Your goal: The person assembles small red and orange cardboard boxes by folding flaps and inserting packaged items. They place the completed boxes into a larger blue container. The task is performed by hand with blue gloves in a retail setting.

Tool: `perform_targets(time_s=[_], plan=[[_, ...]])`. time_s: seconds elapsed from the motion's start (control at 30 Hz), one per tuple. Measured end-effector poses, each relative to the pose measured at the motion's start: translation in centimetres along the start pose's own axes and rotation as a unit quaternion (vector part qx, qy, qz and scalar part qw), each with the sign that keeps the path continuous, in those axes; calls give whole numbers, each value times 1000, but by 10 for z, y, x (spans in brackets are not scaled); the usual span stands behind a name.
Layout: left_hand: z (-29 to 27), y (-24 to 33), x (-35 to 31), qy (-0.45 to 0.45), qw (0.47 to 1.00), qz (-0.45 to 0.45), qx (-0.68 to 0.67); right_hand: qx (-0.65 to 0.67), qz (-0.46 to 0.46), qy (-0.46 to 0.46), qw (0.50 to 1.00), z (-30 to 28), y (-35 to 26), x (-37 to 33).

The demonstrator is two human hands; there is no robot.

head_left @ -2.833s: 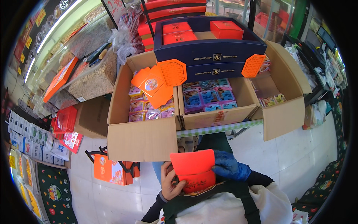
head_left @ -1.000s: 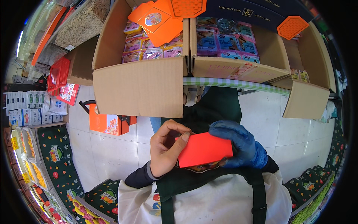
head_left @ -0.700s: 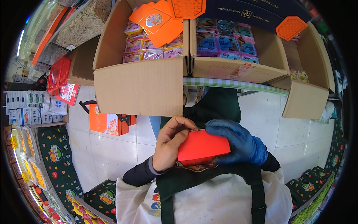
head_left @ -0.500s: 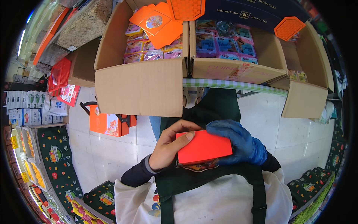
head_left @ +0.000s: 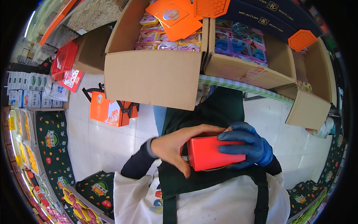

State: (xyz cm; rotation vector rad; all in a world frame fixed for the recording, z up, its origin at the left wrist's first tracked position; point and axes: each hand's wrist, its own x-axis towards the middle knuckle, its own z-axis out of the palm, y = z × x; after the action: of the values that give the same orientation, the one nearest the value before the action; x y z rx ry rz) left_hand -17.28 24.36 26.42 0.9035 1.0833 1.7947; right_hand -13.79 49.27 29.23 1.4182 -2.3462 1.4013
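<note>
A small plain red box [head_left: 209,153] is held in front of my green apron. My right hand [head_left: 251,147], in a blue glove, wraps round its right end, with fingers lying across the upper face. Bare, my left hand [head_left: 173,145] spans the box's left end. Its fingers reach along the far edge, and the thumb is spread down by the near left corner. Whether that thumb touches the box is hard to see. The left fingertips are partly hidden behind the box and the gloved hand.
Ahead stand open cartons; the left carton [head_left: 153,78] and middle carton [head_left: 250,71] hold wrapped packets. Orange cards [head_left: 175,16] lie over the left one. An orange gift box [head_left: 112,110] with black straps is on the floor, near a red basket [head_left: 65,58]. Display shelves line the left.
The red box has turned and tipped in my hands, shifting slightly right. My left thumb has come off its top, and my gloved fingers now lie across it. The whole view has shifted and tilted.
</note>
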Motion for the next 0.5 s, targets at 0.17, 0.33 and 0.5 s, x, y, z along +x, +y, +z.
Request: perform_targets(time_s=[0.17,0.33,0.5], plan=[[-25,-30,26,-121,989,33,-81,31,-49,-24,998,-5,8,3],[-17,-7,29,-78,976,52,196,6,-32,-51,998,-19,-1,9],[1,23,20,6,929,4,369,45,48,-18,998,-11,-11,24]])
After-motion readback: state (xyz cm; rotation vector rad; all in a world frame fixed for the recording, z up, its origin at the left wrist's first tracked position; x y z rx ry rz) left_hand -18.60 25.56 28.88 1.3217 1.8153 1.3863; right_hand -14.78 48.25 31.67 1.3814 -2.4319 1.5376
